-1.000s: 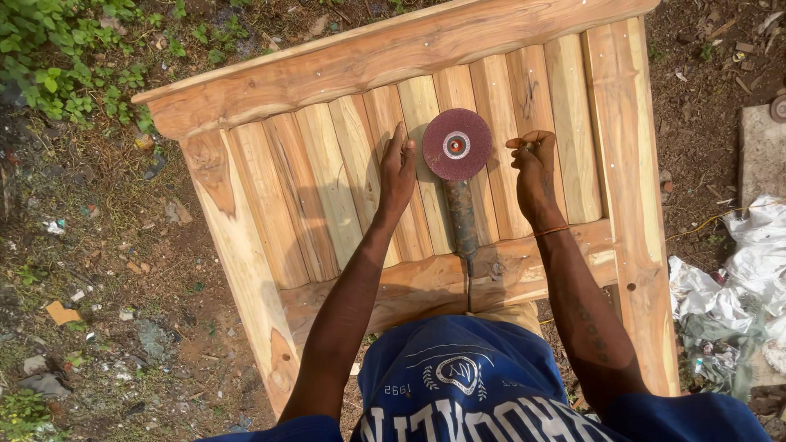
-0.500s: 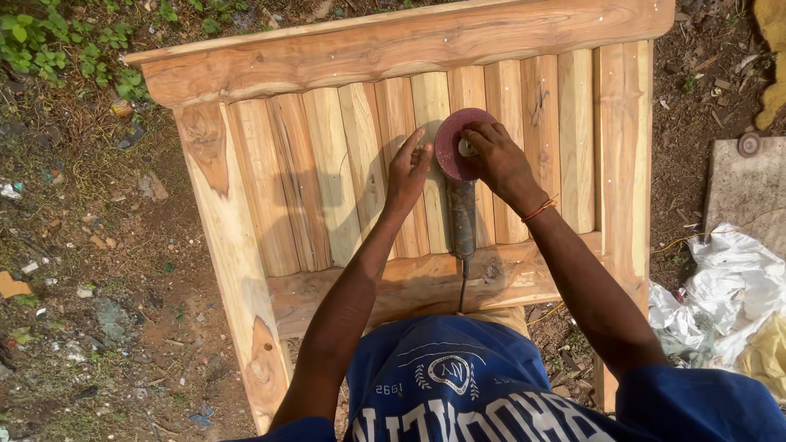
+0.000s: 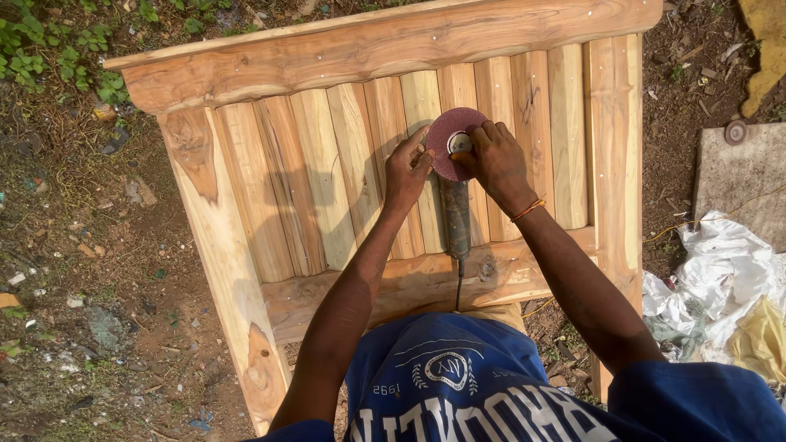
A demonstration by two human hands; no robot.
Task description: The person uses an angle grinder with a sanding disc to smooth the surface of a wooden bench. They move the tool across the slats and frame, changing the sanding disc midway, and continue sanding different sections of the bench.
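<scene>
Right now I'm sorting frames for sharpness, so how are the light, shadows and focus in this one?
Head view: hard sunlight, sharp throughout; both arms throw dark shadows leftward across the wooden slats; no glare on the maroon sanding disc; the white plastic sheet looks bright.

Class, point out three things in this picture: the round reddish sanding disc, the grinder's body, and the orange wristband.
sanding disc (image 3: 442, 155), head view, bare left part of its face.
grinder body (image 3: 455, 217), head view, middle of the dark barrel.
wristband (image 3: 528, 209), head view, on the right wrist.

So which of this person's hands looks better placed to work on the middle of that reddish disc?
Probably the right hand: its fingertips sit on the hub of the reddish sanding disc, while the left hand only touches the disc's edge, seemingly steadying it. The grinder lies on the slatted wooden panel.
</scene>
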